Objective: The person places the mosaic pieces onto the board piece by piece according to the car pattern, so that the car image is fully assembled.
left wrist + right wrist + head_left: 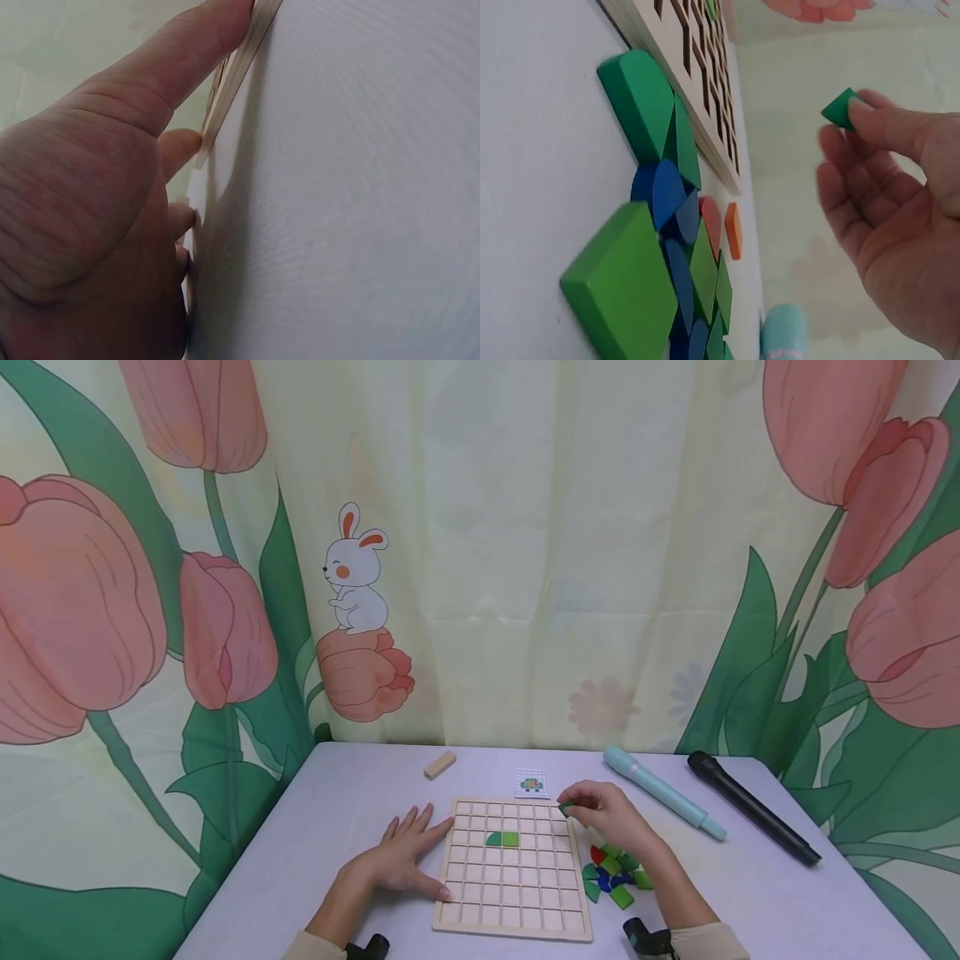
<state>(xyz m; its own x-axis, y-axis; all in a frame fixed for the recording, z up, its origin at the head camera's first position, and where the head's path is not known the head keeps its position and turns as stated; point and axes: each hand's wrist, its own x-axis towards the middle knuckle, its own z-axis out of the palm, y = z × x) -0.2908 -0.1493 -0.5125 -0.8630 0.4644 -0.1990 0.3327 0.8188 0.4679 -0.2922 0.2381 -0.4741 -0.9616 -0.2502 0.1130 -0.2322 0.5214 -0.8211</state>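
A wooden grid board [510,932] lies in front of me, with a dark green quarter-circle block [493,839] and a light green square block [510,839] side by side in its cells. My left hand [397,858] is spread flat at the board's left side, thumb and index finger touching the frame. Near the board's top right corner, my right hand [607,814] pinches a small dark green block [840,109] between thumb and fingers, raised above the table. Its full shape is partly hidden. Loose blocks lie right of the board, among them a light green square [622,897] and a red piece [597,854].
Behind the board lies a small picture card [532,783], with a plain wooden block [440,765] to its left. Toward the right lie a teal stick-shaped object [663,793] and a long black one [753,808]. A tulip-printed curtain [487,568] hangs behind the table.
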